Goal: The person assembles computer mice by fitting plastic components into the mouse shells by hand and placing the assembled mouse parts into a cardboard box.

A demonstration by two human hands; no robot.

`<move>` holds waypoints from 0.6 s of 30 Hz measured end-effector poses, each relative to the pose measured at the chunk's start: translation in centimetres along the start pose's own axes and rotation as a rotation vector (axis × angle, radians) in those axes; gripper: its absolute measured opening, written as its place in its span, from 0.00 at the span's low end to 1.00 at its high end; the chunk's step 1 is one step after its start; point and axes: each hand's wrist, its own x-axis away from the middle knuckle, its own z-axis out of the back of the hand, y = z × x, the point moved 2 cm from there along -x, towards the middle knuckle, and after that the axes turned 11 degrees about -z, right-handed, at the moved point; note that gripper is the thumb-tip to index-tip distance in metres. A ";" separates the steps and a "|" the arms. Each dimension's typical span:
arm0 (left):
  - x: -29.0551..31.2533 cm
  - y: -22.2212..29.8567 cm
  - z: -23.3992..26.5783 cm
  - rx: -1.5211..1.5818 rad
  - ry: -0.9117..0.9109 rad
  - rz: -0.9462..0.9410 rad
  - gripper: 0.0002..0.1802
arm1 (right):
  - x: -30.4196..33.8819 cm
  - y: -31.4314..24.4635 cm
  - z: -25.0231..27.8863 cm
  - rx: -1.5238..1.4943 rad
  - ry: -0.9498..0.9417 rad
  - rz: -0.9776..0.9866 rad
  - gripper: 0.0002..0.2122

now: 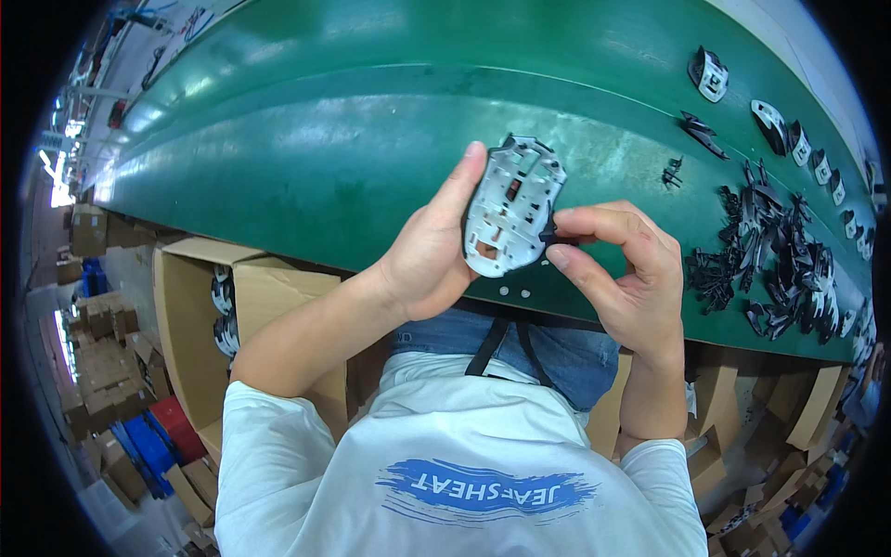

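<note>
My left hand point(429, 243) grips a pale grey and black computer mouse shell point(509, 215) by its left side, thumb along the edge. The shell's inner face is up, showing slots, posts and a small dark red piece near its middle. At the shell's right edge, my right hand point(624, 265) pinches a small black plastic part point(561, 238) between thumb and forefinger. The part touches the edge; whether it is fixed there I cannot tell. Small white round bits point(515, 292) lie on the table just below the shell.
A green table point(306, 158) spans the view. At right lies a heap of black plastic parts point(752, 246), with a small black cluster point(672, 173) beside it. Several mouse shells point(769, 125) line the far right. An open cardboard box point(200, 343) holding shells stands at lower left.
</note>
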 end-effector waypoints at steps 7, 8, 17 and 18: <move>0.9 -0.5 1.5 -0.050 -0.019 0.159 0.33 | -1.3 -0.1 -0.5 0.277 -0.212 0.221 0.17; 0.8 -0.6 1.9 -0.044 -0.021 0.161 0.33 | -1.4 -0.2 -0.5 0.332 -0.282 0.273 0.17; 3.5 -1.3 1.7 -0.193 -0.086 0.186 0.32 | 0.5 -3.4 -2.3 0.611 -0.210 0.295 0.11; 3.6 -1.3 1.5 -0.211 -0.090 0.170 0.32 | 0.7 -3.6 -2.3 0.666 -0.200 0.316 0.11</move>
